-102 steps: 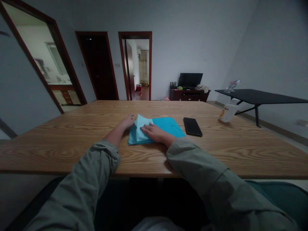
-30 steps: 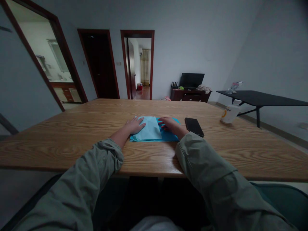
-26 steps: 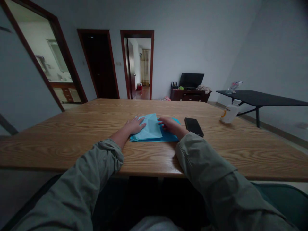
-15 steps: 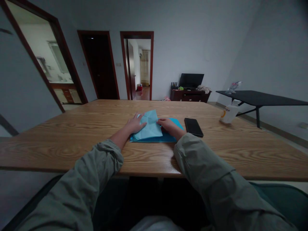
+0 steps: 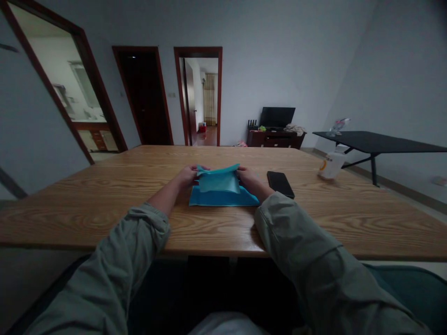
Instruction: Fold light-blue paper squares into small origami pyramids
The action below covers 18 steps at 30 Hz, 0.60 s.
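Observation:
A light blue sheet (image 5: 219,181) with a folded-over upper edge is held up slightly between my two hands. My left hand (image 5: 189,176) grips its left side, and my right hand (image 5: 249,179) grips its right side near the top corner. Beneath it a darker blue sheet or folder (image 5: 223,199) lies flat on the wooden table (image 5: 122,204); its upper part is covered by the lighter sheet and my hands. The fingertips of both hands are partly hidden by the sheet.
A black phone (image 5: 280,184) lies just right of my right hand. Farther right stands a white plastic bottle (image 5: 331,165) on the table. Beyond the table are a black table (image 5: 380,142) and a low cabinet (image 5: 275,139) with a screen on it.
The light sheet has been lifted from lying flat and turned, its upper edge now folded over. My left hand has gone from pressing on it to gripping its left edge.

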{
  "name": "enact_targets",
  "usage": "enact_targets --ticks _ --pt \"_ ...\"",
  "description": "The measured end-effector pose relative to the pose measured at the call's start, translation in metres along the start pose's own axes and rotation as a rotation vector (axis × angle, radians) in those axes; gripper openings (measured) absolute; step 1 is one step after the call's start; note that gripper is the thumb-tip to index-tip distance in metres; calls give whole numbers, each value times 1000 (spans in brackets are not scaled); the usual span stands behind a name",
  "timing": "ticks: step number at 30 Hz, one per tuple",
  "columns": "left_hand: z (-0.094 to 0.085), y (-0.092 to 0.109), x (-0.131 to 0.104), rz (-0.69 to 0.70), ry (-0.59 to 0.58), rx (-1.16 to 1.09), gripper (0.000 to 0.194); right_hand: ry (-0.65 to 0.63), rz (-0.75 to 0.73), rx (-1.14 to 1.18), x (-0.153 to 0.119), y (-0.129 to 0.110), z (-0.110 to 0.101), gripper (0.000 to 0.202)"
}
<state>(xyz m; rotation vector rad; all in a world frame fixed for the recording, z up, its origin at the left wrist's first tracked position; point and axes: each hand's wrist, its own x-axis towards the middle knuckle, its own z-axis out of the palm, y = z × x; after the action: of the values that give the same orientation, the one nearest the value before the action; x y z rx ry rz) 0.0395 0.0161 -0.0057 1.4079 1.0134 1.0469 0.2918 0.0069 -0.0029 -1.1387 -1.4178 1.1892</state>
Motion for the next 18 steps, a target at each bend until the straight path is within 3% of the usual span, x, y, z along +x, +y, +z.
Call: enact_targets --ticks 4,10,14,18 --pt "2 7 -2 42 8 -110 15 17 -18 97 4 2 -4 19" --pt "9 17 -10 -150 -101 -227 19 81 -100 -29 3 -1 -5 27" --pt "15 17 -15 -172 -116 -103 41 104 -77 -70 3 -3 -5 32" --pt "15 15 -13 -84 -51 -9 56 41 -8 107 1 -5 -6 30"
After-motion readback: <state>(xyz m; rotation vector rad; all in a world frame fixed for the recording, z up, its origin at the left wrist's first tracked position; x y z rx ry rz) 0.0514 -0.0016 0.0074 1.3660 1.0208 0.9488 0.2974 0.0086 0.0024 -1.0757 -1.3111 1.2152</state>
